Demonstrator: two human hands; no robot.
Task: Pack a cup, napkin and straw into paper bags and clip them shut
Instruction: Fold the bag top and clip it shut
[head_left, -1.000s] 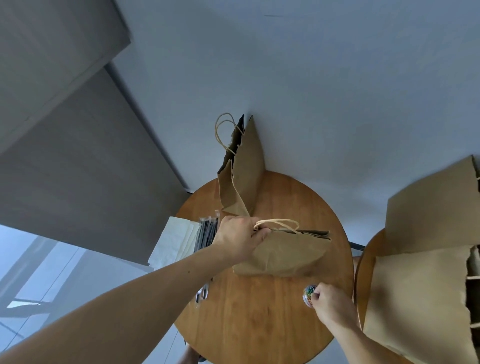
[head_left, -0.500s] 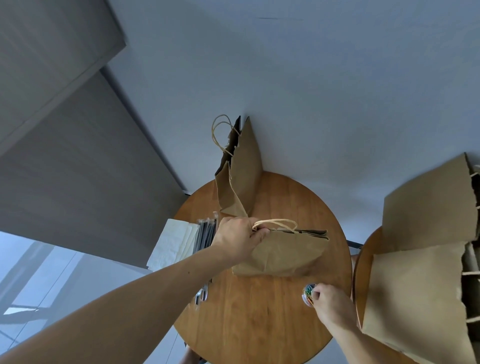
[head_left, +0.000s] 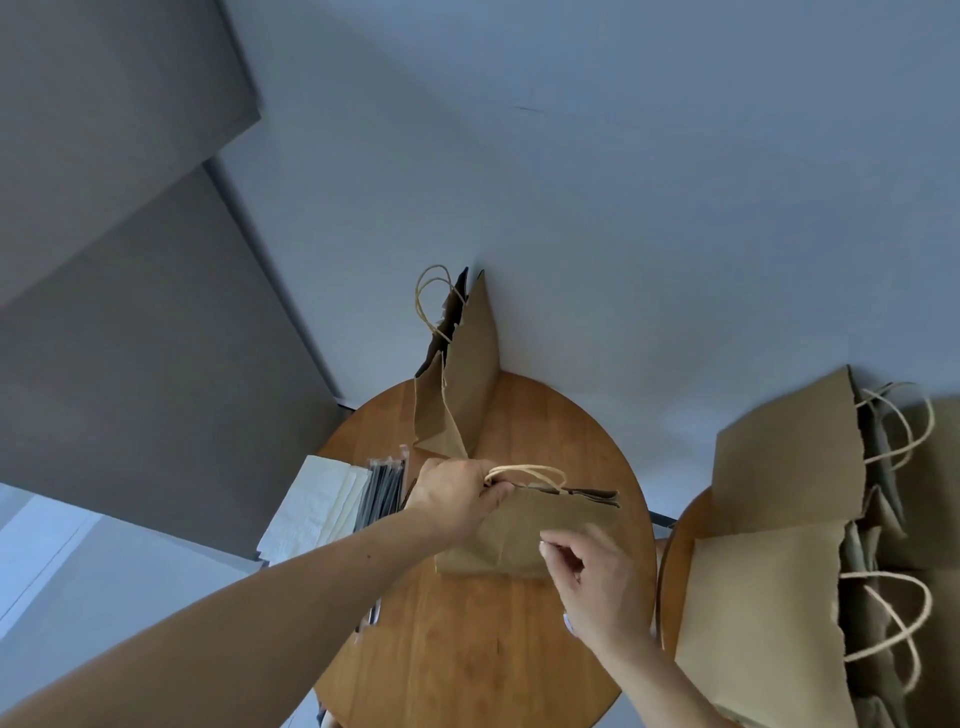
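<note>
A brown paper bag (head_left: 524, 535) stands on the round wooden table (head_left: 467, 649), its top folded flat and its twine handle sticking up. My left hand (head_left: 457, 496) grips the bag's top left corner beside the handle. My right hand (head_left: 597, 587) hovers in front of the bag's lower right part, thumb and fingers pinched on something small and pale, apparently a clip. The clip tub is almost hidden under that wrist. White napkins (head_left: 311, 504) and wrapped dark straws (head_left: 384, 488) lie at the table's left edge. No cup is visible.
Another brown bag (head_left: 462, 379) stands open against the wall at the back of the table. On a second table (head_left: 670, 571) to the right stand several more brown bags (head_left: 779, 467) with twine handles. A grey wall rises behind.
My right hand has lifted off the clip tub at the table's front right and moved up to the bag with its fingers pinched. My left hand keeps its grip on the bag top.
</note>
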